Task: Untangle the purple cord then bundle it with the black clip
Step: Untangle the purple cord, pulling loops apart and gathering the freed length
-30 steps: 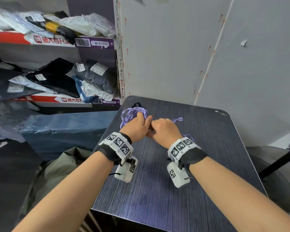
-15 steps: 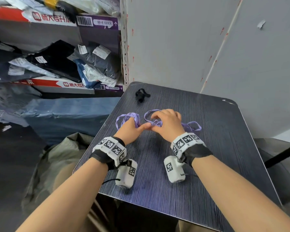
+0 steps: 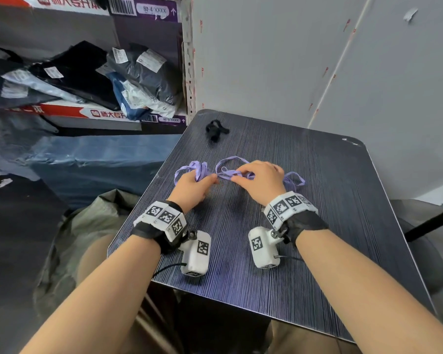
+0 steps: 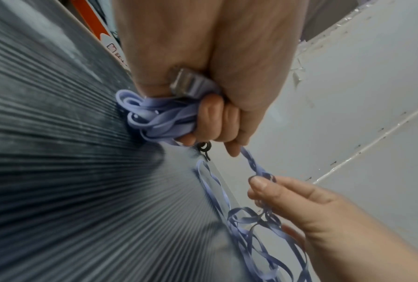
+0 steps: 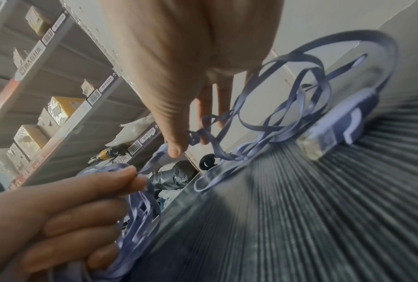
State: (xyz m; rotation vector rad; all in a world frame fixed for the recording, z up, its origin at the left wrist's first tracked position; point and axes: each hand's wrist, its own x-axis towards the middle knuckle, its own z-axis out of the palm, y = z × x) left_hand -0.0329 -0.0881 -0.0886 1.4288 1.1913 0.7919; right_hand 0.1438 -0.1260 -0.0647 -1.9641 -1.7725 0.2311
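Observation:
A flat purple cord (image 3: 230, 159) lies in tangled loops on the dark striped table (image 3: 317, 200). My left hand (image 3: 195, 185) grips a bunched wad of the purple cord (image 4: 154, 118) together with one clear plug. My right hand (image 3: 261, 180) pinches a twisted strand of the purple cord (image 5: 195, 137) between thumb and fingers, a short span from the left hand. The other plug (image 5: 328, 133) lies loose on the table by my right wrist. The black clip (image 3: 215, 130) sits alone near the table's far left corner, beyond both hands.
Shelves (image 3: 87, 72) stacked with wrapped parcels stand at the left. A grey wall (image 3: 292, 60) runs close behind the table. A blue-grey covered box (image 3: 87, 159) and a green bag (image 3: 100, 215) sit left of the table below its edge.
Both hands drew back toward me from the far left corner and moved apart, stretching cord between them. The black clip now lies uncovered beyond them.

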